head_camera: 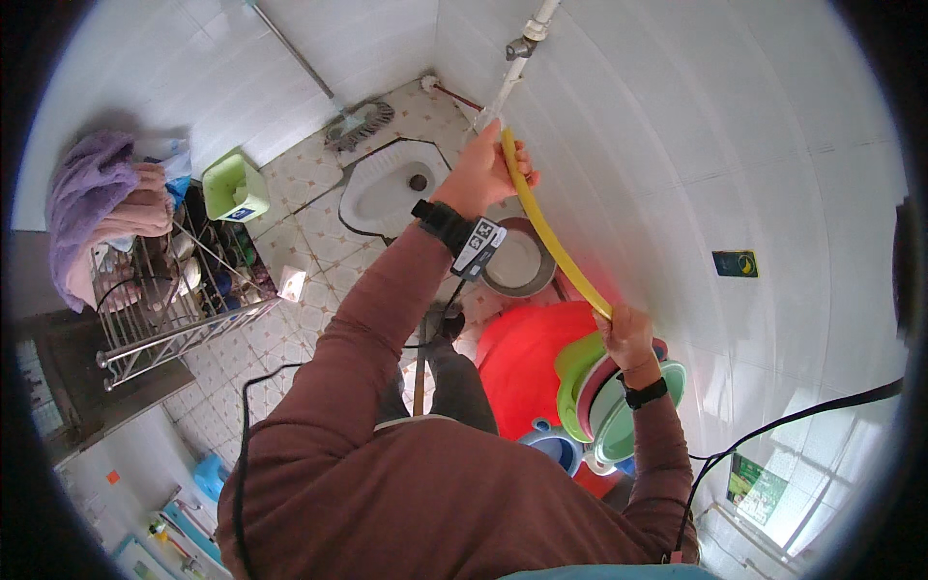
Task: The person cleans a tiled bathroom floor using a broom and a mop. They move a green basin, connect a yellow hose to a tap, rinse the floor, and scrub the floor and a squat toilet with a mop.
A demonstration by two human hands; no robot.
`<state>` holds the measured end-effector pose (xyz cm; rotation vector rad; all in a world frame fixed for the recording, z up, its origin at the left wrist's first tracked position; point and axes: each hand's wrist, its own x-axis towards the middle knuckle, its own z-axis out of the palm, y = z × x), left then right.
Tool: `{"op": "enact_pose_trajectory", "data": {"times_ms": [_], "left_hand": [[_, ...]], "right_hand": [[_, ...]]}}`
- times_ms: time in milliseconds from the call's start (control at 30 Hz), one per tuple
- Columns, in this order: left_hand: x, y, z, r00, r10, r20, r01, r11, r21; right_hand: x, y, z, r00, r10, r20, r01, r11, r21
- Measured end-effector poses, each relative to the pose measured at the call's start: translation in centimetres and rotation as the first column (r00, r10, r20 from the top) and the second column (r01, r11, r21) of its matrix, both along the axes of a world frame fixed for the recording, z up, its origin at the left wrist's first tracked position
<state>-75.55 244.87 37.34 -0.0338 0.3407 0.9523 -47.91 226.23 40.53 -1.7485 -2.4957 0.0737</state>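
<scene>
A yellow hose (552, 243) runs between my hands, slightly bowed, beside the white wall. My left hand (484, 170) is closed around something at the lower end of a white pipe (513, 76), with the hose's upper end lying against its fingers. A metal valve (519, 48) sits higher on this pipe. My right hand (629, 335) grips the hose near its lower end, above stacked plastic basins (578, 370). What lies inside my left palm is hidden. Below the hose, a round basin (516, 257) stands on the tiled floor.
A squat toilet (384, 190) is set in the floor, with a mop (360, 125) behind it. A green bin (235, 190) and a metal rack (188, 337) with towels stand at left. A large red tub (522, 355) is below my right arm. Black cables hang beside both arms.
</scene>
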Motion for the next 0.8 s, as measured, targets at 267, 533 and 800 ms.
{"op": "enact_pose_trajectory", "data": {"times_ms": [267,533,800], "left_hand": [[0.1,1.0,-1.4,0.973,0.113,-0.201,-0.169,0.943,-0.288],[0.2,0.6,-0.3,0.911,0.240,-0.335,-0.338,0.900,-0.275],[0.5,-0.2,-1.1,0.896,0.358,-0.262,-0.419,0.876,-0.237]], "right_hand": [[0.1,0.7,-2.2,0.992,0.125,0.016,-0.126,0.981,0.145],[0.1,1.4,-2.8,0.987,0.139,-0.076,-0.127,0.982,0.139],[0.6,2.3,-2.7,0.989,0.131,-0.061,-0.123,0.984,0.130]]}}
